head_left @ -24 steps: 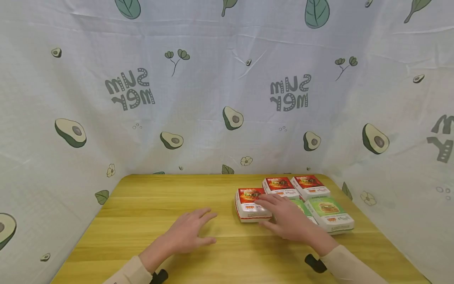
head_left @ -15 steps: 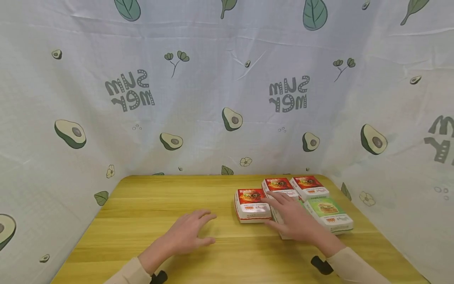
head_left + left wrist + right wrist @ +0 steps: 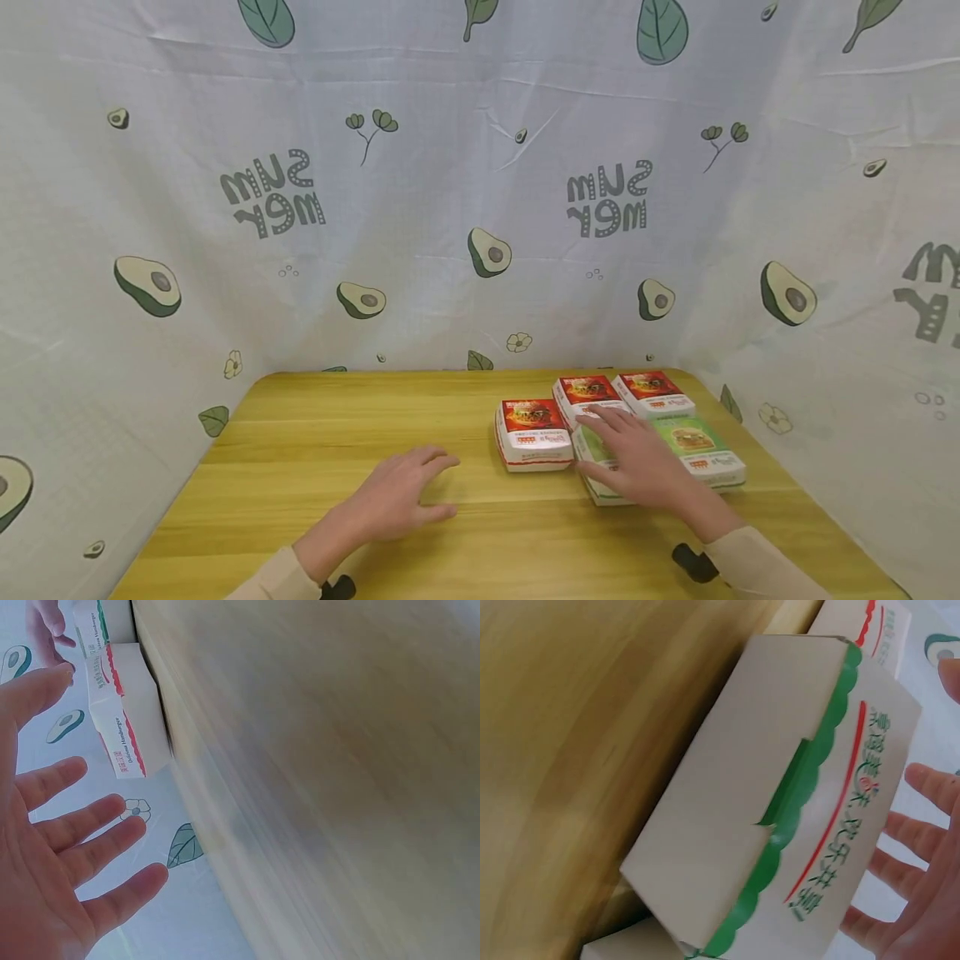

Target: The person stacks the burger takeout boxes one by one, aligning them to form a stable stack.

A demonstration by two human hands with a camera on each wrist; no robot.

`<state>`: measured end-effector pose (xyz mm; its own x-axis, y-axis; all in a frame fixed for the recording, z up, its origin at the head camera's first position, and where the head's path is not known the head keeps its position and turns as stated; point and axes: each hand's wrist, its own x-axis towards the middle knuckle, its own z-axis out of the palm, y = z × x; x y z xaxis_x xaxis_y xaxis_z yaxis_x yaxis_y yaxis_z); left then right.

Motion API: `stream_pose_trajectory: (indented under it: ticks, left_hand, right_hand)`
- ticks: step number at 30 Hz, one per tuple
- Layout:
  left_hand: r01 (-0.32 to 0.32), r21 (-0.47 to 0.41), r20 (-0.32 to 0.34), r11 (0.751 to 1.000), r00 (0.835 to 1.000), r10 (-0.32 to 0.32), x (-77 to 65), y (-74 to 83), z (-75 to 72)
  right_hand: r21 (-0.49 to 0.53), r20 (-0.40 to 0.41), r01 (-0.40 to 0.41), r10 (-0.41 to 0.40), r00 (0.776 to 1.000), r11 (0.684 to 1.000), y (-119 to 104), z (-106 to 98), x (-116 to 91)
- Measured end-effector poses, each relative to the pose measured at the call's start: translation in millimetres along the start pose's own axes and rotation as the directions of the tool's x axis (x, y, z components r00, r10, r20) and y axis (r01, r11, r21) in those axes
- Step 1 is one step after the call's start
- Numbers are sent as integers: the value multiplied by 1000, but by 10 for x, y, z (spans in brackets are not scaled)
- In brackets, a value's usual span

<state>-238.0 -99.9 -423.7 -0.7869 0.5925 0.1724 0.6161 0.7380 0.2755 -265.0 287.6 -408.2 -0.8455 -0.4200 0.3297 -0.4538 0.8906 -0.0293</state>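
Note:
My right hand (image 3: 637,462), fingers spread and relaxed, hangs over the nearer green-topped hamburger box (image 3: 602,490) and hides part of its lid. In the right wrist view this box (image 3: 705,772) shows a green scalloped lid edge and a front tab, with the fingers just beyond its lid. Just left of it sits a red-topped hamburger box (image 3: 534,450). My left hand (image 3: 401,496) holds nothing above the left-middle of the table, fingers loosely extended. In the left wrist view its palm and spread fingers show, with the red-trimmed box (image 3: 142,705) farther off.
Another green-topped box (image 3: 708,462) stands to the right. Two red-topped boxes, one (image 3: 588,389) in the middle and one (image 3: 652,385) at the right, line the back. The wooden table (image 3: 337,417) is bounded by a white avocado-print cloth (image 3: 420,208).
My right hand has moved right, off the left red-topped box and over the nearer green-topped box, which now shows more. The left hand stays nearly still; the boxes stay in place.

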Motion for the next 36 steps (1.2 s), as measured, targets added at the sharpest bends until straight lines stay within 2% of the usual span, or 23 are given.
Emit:
stream_pose_trajectory:
  ticks: [6, 19, 24, 31, 36]
  left_hand:
    - [-13, 13, -10, 1000, 1000, 14, 24, -3, 36]
    - [-8, 7, -19, 1000, 1000, 8, 101, 50, 37]
    - [12, -8, -32, 1000, 999, -12, 201, 83, 16]
    - [10, -7, -87, 1000, 996, -11, 396, 139, 23]
    - [11, 2, -93, 1000, 996, -11, 535, 184, 13]
  right_hand:
    - [-9, 12, -25, 25, 1000, 1000, 80, 39, -56]
    - [-66, -42, 16, -19, 999, 998, 129, 146, -146]
    - [-58, -42, 14, -16, 999, 998, 127, 160, -146]
    - [-60, -21, 7, -8, 1000, 998, 126, 199, -129]
    - [-63, -25, 9, -11, 1000, 998, 136, 221, -124]
